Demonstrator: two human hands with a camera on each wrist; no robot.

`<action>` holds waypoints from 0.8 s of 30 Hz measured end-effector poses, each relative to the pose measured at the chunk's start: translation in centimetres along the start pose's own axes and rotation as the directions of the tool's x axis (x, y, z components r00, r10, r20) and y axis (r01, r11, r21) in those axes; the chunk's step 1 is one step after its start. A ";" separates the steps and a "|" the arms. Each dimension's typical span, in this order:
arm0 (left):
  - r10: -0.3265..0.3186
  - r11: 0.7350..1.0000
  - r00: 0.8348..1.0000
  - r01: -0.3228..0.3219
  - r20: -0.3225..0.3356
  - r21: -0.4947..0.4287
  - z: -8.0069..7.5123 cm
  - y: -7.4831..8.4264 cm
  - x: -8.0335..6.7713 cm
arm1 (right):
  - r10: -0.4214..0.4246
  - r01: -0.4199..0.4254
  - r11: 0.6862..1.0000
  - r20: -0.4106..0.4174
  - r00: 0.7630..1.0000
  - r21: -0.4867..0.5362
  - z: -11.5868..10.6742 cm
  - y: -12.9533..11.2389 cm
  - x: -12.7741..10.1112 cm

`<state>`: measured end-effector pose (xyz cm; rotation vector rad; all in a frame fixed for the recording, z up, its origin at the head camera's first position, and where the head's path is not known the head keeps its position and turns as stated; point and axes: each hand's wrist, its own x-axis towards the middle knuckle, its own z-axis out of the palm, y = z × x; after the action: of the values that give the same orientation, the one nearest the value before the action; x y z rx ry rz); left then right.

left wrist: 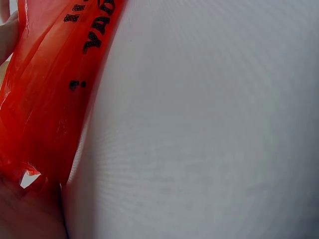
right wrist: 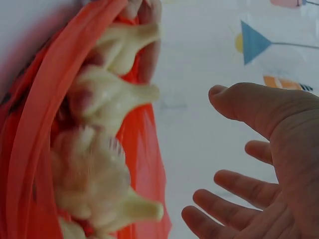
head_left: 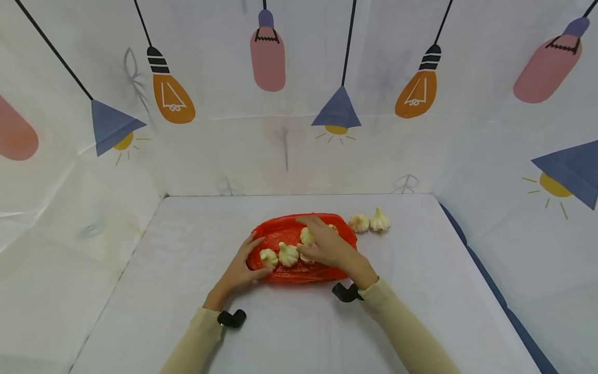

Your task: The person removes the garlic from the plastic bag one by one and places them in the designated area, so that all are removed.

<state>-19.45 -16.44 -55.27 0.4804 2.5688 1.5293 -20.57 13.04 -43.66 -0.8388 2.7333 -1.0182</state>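
A red plastic bag (head_left: 286,227) lies spread wide on the table, its sides standing up like a shallow bowl. Inside are several garlic bulbs, among them a garlic bulb (head_left: 288,254) with its stem upward, and another bulb (right wrist: 92,172) beneath the right hand. My left hand (head_left: 240,267) grips the bag's left end, thumb at the near side and fingers at the far side. Over the bag's right half hovers my right hand (head_left: 331,248), fingers spread and holding nothing. It partly covers some bulbs in the head view. Dark printed letters mark the bag's near side (left wrist: 55,84).
Just beyond the bag's right far corner, two garlic bulbs sit side by side on the white table (head_left: 416,291): a rounder bulb (head_left: 358,223) and a bulb with a tall stem (head_left: 380,221). White sheets printed with lamps (head_left: 336,109) hang around the table.
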 end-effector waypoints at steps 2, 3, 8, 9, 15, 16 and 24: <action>0.010 1.000 1.000 -0.010 -0.001 0.007 0.0 -0.1 0.0 | -0.010 0.010 1.000 0.034 0.999 -0.009 0.5 -0.6 0.6; 0.016 1.000 1.000 -0.016 -0.003 0.011 0.0 -0.2 0.0 | -0.018 0.018 1.000 0.046 0.999 -0.015 0.8 -0.9 0.8; 0.044 0.999 0.999 -0.044 -0.013 0.017 0.0 -0.4 0.1 | -0.043 0.045 0.999 0.097 0.994 -0.027 1.8 -1.3 2.0; 0.045 0.999 0.999 -0.045 -0.014 0.019 0.1 -0.5 0.1 | -0.046 0.048 0.999 0.106 0.993 -0.021 1.9 -1.3 2.2; 0.041 0.999 0.999 -0.041 -0.012 0.010 0.1 -0.2 0.2 | -0.067 0.066 0.998 0.166 0.984 0.013 2.4 -0.9 3.2; 0.040 0.999 0.999 -0.040 -0.013 0.005 0.0 -0.2 0.1 | -0.066 0.064 0.998 0.175 0.982 0.016 2.5 -0.9 3.5; 0.036 0.999 0.999 -0.036 -0.016 0.013 0.0 -0.2 0.2 | -0.073 0.073 0.997 0.267 0.961 0.009 3.0 -0.4 5.3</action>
<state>-19.63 -16.44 -55.40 0.5205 2.5971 1.5360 -24.00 8.28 -45.28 -1.0035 2.4929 -0.8447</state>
